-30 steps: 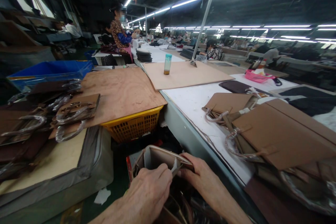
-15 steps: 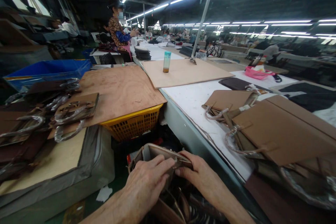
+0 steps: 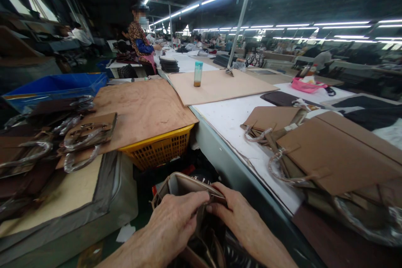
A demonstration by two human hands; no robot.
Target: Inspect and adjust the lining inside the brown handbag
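Low in the middle of the head view is an open tan handbag (image 3: 182, 179), its mouth facing up and its lining partly showing. My left hand (image 3: 176, 220) lies across the opening, fingers closed on the bag's upper edge. At the right end of that same edge, my right hand (image 3: 235, 209) pinches the rim between thumb and fingers. The two hands are close together, with fingertips nearly meeting. My hands and forearms hide much of the bag's lower body, and its dark inside is hard to make out.
Brown handbags (image 3: 339, 150) with plastic-wrapped handles lie on the white-covered table at right. More bags (image 3: 91, 130) are piled at left. A plywood board (image 3: 138, 104) rests over a yellow crate (image 3: 160, 146). A bottle (image 3: 197, 74) stands farther back. A co-worker (image 3: 141, 42) stands beyond.
My hands still grip the bag's edge, and the left fingers have shifted slightly along it. The bag has tilted a little. The whole view has moved slightly.
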